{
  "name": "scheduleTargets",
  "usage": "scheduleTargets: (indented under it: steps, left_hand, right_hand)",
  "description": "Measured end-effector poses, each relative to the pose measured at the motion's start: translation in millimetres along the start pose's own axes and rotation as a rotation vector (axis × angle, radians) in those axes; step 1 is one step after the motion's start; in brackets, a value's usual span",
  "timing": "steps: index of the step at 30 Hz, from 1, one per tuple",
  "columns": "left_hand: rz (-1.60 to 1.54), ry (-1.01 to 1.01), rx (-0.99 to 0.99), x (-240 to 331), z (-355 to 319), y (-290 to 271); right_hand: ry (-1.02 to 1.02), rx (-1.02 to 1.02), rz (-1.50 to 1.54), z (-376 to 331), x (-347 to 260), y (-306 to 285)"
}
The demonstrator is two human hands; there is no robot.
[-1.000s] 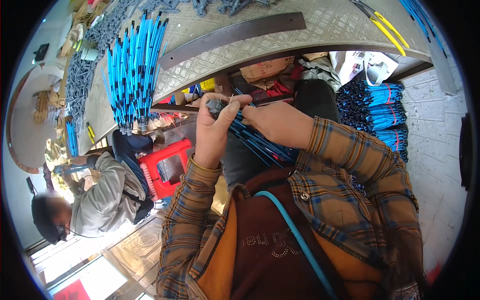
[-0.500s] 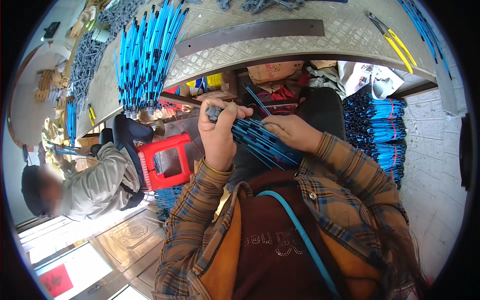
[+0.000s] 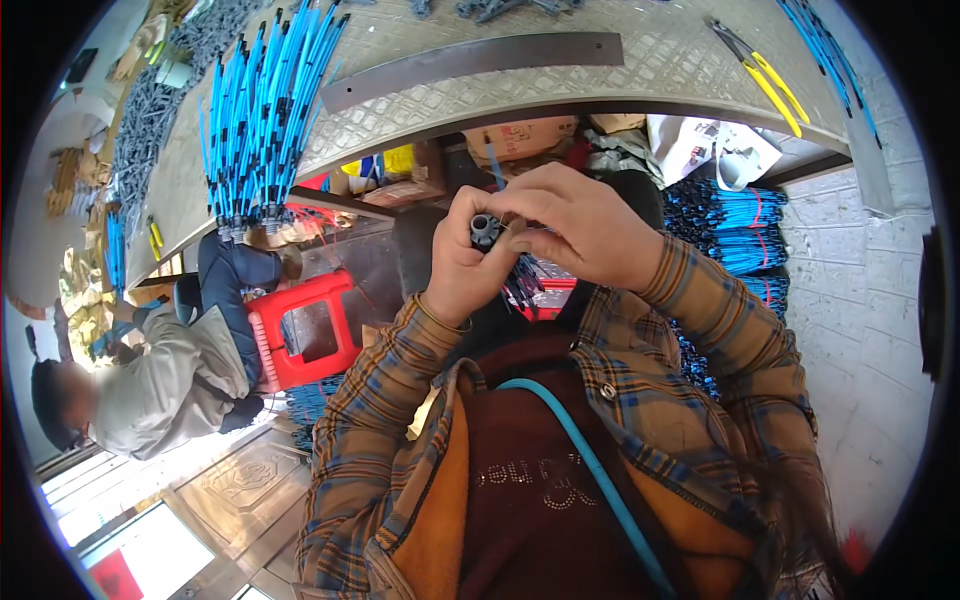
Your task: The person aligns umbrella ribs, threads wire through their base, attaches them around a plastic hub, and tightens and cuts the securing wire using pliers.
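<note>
The metal table (image 3: 640, 70) curves above me with a big fan of blue rods (image 3: 262, 120) lying on it, as it did a second ago. What changed: I have drawn my bundle of blue rods (image 3: 520, 282) up closer, end-on. My left hand (image 3: 462, 268) is clenched round it, while my right hand (image 3: 580, 228) pinches a small dark cap (image 3: 485, 230) at its tip; I judge the fitting underway.

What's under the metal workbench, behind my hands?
Under the metal workbench sit a cardboard box and yellow packages. The left hand and right hand, gripping a dark fitting, cover whatever lies lower down.
</note>
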State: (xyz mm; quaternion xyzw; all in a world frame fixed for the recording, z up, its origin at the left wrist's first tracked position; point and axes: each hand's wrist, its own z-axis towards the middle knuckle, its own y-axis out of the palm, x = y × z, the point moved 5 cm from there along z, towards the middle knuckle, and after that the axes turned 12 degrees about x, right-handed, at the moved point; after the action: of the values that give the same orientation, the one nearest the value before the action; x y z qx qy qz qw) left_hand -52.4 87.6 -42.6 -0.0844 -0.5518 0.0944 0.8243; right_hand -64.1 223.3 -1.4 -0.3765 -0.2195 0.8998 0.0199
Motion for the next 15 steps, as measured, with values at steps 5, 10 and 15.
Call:
scheduleTargets:
  steps: [5, 10, 15]
  left_hand:
    - [-0.019, -0.039, -0.022, -2, 5, 13]
    - [0.051, 0.086, 0.034, 8, 11, 20]
    - [0.049, -0.102, 0.028, -3, 3, 14]
  right_hand:
    - [-0.089, -0.011, -0.131, -3, 13, -6]
    - [-0.35, -0.128, -0.329, 2, 14, -10]
    - [-0.33, -0.122, -0.316, 1, 16, 0]
